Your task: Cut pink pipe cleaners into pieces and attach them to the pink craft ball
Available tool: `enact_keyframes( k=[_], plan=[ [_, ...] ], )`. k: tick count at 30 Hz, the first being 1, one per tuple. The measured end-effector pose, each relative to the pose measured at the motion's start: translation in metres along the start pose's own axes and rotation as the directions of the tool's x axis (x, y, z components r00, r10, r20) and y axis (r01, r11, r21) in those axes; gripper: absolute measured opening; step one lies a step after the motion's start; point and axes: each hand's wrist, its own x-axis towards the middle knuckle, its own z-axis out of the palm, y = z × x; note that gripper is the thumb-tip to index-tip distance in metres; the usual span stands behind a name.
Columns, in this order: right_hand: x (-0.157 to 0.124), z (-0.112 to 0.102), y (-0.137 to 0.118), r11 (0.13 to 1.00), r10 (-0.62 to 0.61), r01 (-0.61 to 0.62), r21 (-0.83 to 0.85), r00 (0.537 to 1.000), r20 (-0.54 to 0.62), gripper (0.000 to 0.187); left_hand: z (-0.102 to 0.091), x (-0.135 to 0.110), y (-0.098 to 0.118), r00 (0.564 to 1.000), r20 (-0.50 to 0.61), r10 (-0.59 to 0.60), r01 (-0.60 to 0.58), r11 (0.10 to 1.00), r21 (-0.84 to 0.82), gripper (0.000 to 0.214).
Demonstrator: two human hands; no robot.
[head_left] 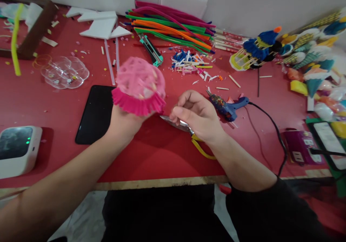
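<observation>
My left hand [125, 123] grips a pink woven craft piece [139, 77] from below. The piece looks rounded and openwork, with a darker pink frill round its lower edge that hides most of my fingers. To its right is my right hand [198, 115], fingers curled in and thumb against the fingertips. Whatever may be in that pinch is too small to make out. Beneath the right hand lies a pair of scissors [202, 150] with yellow handles, its blades partly covered by the hand. A black phone [94, 114] rests flat beside my left wrist.
A blue glue gun [228, 106] with a black cord lies on the right. Behind are a craft knife [152, 51], coloured pipe cleaners [173, 25] and a heap of clippings [189, 61]. A clear flower-shaped tray [66, 72] and a white device [20, 150] are on the left.
</observation>
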Motion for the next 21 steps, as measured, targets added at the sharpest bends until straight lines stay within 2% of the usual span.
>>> enact_keyframes(
  k=[2,4,6,7,9,11,15,21],
  plan=[
    [0.002,-0.004,0.002,0.983,-0.094,0.085,-0.164,0.994,-0.050,0.027,0.001,0.005,0.002,0.998,-0.060,-0.020,0.013,0.994,-0.110,0.036],
    [0.005,-0.009,0.006,0.896,-0.199,0.161,-0.414,0.979,-0.050,0.015,0.002,0.010,0.004,0.994,-0.105,-0.027,0.004,0.977,-0.214,0.039],
    [0.011,-0.014,0.012,0.746,-0.259,0.221,-0.628,0.965,0.033,0.002,0.003,0.014,0.007,0.991,-0.130,-0.038,0.002,0.964,-0.266,0.045],
    [0.014,-0.015,0.014,0.672,-0.264,0.251,-0.697,0.960,0.092,0.005,0.003,0.014,0.008,0.990,-0.136,-0.046,0.006,0.961,-0.278,0.047],
    [0.019,-0.016,0.020,0.556,-0.233,0.310,-0.771,0.949,0.214,0.012,0.004,0.013,0.010,0.990,-0.121,-0.071,0.034,0.957,-0.287,0.045],
    [0.022,-0.015,0.023,0.484,-0.190,0.352,-0.801,0.936,0.297,0.014,0.006,0.011,0.011,0.991,-0.087,-0.098,0.070,0.958,-0.278,0.042],
    [0.022,-0.010,0.026,0.429,-0.159,0.369,-0.824,0.929,0.333,0.011,0.006,0.007,0.011,0.989,-0.044,-0.141,0.127,0.964,-0.232,0.038],
    [0.017,0.001,0.025,0.463,-0.091,0.319,-0.827,0.945,0.314,0.013,0.003,0.006,0.008,0.975,-0.091,-0.202,0.173,0.951,-0.258,0.040]
  ],
)
